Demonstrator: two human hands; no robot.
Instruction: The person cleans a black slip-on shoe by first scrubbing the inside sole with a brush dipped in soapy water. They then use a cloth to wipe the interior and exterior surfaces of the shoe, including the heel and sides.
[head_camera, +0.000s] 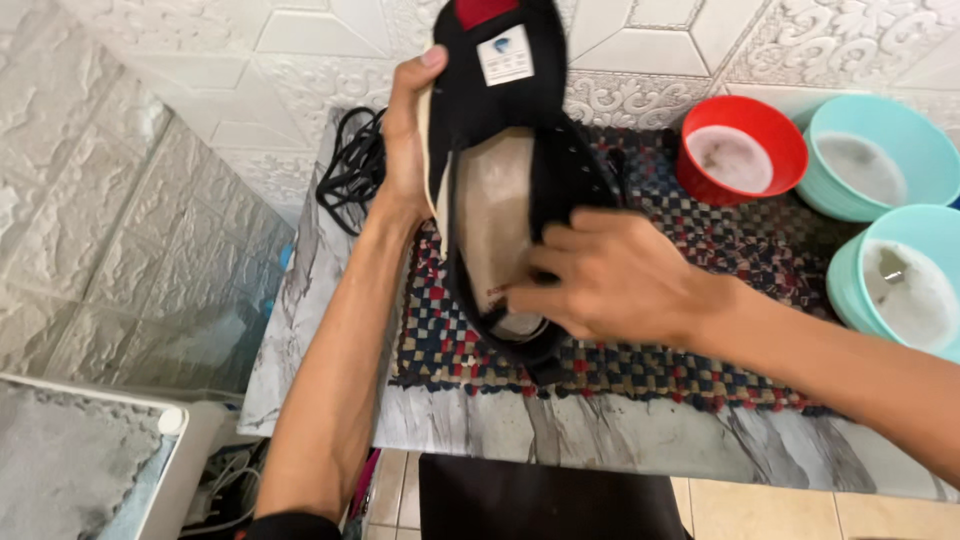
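Layout: a woven mat (700, 300) lies on the surface (600, 440). A shoe (500, 180) is held above the mat between the hands — left hand (405, 140) on its left edge, right hand (610, 280) on its near end. Laces (350, 170) lie behind-left; three bowls (742, 150) (870, 155) (905, 280) stand at the right — one nearer than the others.
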